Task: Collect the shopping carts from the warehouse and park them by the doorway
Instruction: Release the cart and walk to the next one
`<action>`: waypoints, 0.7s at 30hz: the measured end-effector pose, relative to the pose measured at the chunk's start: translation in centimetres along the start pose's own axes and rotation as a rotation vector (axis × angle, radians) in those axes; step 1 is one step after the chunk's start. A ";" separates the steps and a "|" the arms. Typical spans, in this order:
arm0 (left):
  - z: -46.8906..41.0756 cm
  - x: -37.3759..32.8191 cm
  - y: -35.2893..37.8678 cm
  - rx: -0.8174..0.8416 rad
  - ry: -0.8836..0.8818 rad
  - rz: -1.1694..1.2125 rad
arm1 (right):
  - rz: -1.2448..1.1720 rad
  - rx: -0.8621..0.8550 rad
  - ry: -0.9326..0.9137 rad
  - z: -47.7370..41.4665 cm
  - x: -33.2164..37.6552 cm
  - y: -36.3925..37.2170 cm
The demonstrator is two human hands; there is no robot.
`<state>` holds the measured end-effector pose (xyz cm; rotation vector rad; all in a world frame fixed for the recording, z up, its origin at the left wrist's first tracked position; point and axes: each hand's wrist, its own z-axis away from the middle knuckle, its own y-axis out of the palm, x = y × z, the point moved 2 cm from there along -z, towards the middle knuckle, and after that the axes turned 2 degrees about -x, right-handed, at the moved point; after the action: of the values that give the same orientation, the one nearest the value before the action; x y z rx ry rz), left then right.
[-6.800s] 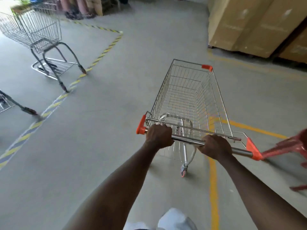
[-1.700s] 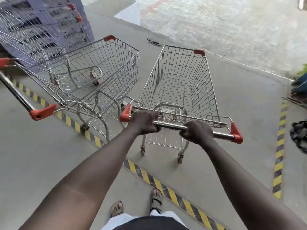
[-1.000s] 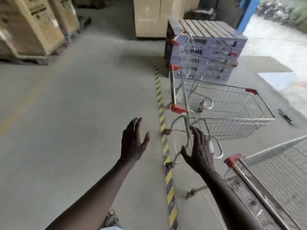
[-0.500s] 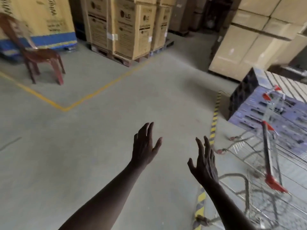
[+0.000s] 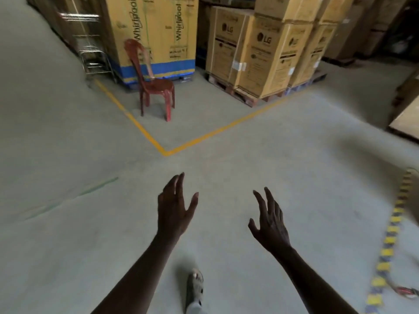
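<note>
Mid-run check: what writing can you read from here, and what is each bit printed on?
"Whirlpool": printed twice, running vertically, on the tall carton behind the red chair.
"LG": beside a round logo, on at least three faces of the stacked cartons to the right of it.
Smaller print and stickers on all these cartons: too blurred to read.

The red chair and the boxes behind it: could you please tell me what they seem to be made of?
The red chair looks like moulded plastic, glossy, with a one-piece seat and back. The boxes look like matte brown cardboard, with printed logos.
</note>
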<state>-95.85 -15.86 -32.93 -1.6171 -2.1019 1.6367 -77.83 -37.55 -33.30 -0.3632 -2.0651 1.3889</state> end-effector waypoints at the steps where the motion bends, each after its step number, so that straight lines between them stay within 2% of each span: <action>1: -1.4 2.0 -0.2 -0.008 -0.019 -0.028 | -0.019 0.005 -0.001 -2.2 0.7 1.5; 10: -14.6 17.8 -4.3 -0.004 -0.218 -0.285 | -0.325 0.059 -0.103 -22.8 9.6 12.6; 15: -21.4 24.2 -6.7 -0.128 -0.335 -0.333 | -0.366 0.099 -0.251 -34.3 16.8 16.8; 21: -28.2 32.9 -5.0 -0.178 -0.454 -0.311 | -0.361 0.137 -0.363 -45.9 24.2 22.9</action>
<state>-98.61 27.68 -34.01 -0.9335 -2.6101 1.8808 -70.29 18.69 -34.03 0.3294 -2.1615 1.4344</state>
